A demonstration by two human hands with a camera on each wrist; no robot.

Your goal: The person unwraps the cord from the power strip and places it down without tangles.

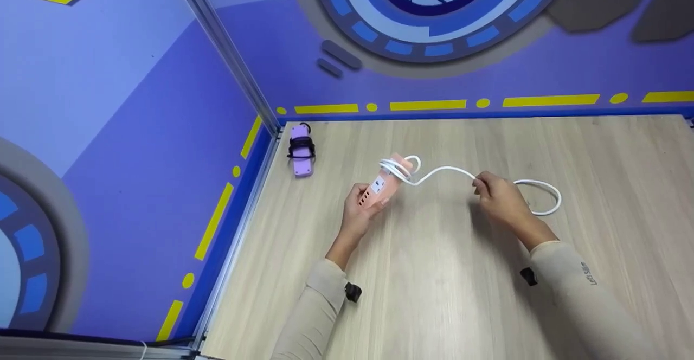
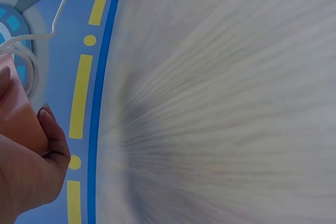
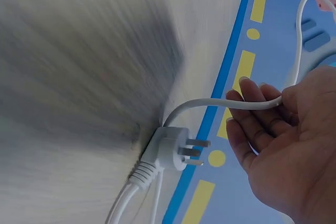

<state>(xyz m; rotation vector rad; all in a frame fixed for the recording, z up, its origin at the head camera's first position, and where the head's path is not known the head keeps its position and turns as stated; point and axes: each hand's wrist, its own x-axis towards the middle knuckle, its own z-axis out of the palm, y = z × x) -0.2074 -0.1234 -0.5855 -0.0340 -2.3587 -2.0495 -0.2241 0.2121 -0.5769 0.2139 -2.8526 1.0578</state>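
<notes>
My left hand (image 1: 355, 216) grips the lower end of a pink power strip (image 1: 386, 188), which is held tilted with its socket face toward the left. White cord (image 1: 448, 168) is looped around the strip's far end and runs across to the right. My right hand (image 1: 503, 201) pinches that cord between thumb and fingers, at some distance from the strip. In the right wrist view, a white three-pin plug (image 3: 167, 151) hangs on the cord beside the fingers. Past my right hand, more cord bends into a wide loop. The left wrist view shows fingers (image 2: 52, 135) wrapped around the strip's end.
A purple power strip (image 1: 302, 166) wrapped in black cord lies at the back left of the wooden table (image 1: 434, 295). Blue printed panels (image 1: 260, 40) stand along the table's back and left edges, joined at a metal corner post (image 1: 230, 51).
</notes>
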